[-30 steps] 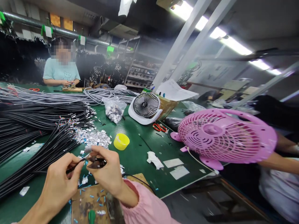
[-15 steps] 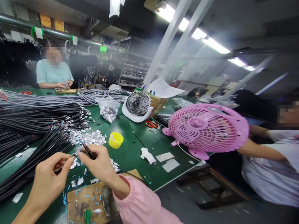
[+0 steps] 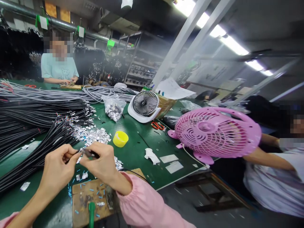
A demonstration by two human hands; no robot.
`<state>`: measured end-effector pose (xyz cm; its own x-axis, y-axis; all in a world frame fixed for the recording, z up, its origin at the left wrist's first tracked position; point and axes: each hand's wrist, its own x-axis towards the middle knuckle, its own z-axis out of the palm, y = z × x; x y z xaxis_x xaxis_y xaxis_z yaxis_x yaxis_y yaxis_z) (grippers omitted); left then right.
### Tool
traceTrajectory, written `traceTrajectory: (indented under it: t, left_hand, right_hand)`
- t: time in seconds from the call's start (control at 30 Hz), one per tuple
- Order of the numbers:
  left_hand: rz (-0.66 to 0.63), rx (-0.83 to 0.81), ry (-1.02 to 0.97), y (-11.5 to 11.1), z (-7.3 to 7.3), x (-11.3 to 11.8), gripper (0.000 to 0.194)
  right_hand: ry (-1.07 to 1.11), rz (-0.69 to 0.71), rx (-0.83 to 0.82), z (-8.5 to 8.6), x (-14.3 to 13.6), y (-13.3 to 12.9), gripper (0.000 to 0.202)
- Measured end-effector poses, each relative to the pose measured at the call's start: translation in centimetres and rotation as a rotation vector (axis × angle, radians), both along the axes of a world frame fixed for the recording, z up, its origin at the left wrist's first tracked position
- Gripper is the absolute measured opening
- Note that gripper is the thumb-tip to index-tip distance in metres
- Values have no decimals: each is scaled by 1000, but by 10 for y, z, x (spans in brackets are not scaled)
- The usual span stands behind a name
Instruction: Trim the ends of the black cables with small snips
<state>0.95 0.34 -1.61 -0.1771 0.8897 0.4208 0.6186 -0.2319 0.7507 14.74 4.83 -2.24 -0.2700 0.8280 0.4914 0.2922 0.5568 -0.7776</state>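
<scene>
Clock centred on the cable end. Thin, round, black-sheathed cable (image 3: 67,161): pinched in our left hand (image 3: 58,167), between thumb and fingertips. Our right hand (image 3: 101,163), at 4 o'clock, grips a slim dark metal tool (image 3: 93,154), type partly hidden, its tip close to the left fingertips. We judge a slip could nip skin or nick a core. At 1 o'clock, heaped silver foil scraps (image 3: 95,135) on the green flat worktop (image 3: 133,158); a draught from the round white-framed tabletop fan (image 3: 145,104), at 2 o'clock, might scatter them, if running. Writing: a pale mark on that fan's hub, too small for us to read; white paper tags (image 3: 43,22), at 11 o'clock, likewise illegible.
</scene>
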Motion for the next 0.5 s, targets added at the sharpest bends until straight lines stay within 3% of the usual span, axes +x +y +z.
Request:
traceTrajectory:
  t: [0.07, 0.1, 0.2, 0.3, 0.4, 0.5]
  left_hand:
    - [23, 41, 88, 0, -2, 1, 18]
    - [22, 57, 131, -1, -4, 2, 18]
    - [-53, 78, 237, -2, -7, 3, 25]
    - [-106, 160, 259, -3, -9, -2, 27]
    - [-19, 332, 191, -5, -7, -11, 22]
    - [7, 369, 118, -8, -3, -15, 24]
  right_hand:
    - [-41, 6, 121, -3, 2, -3, 17]
    - [-31, 29, 101, -4, 4, -4, 17]
    - [118, 56, -144, 1, 9, 0, 18]
    - [269, -35, -313, 10, 12, 6, 30]
    - [279, -66, -283, 15, 10, 6, 36]
    - [227, 40, -136, 15, 7, 1, 19]
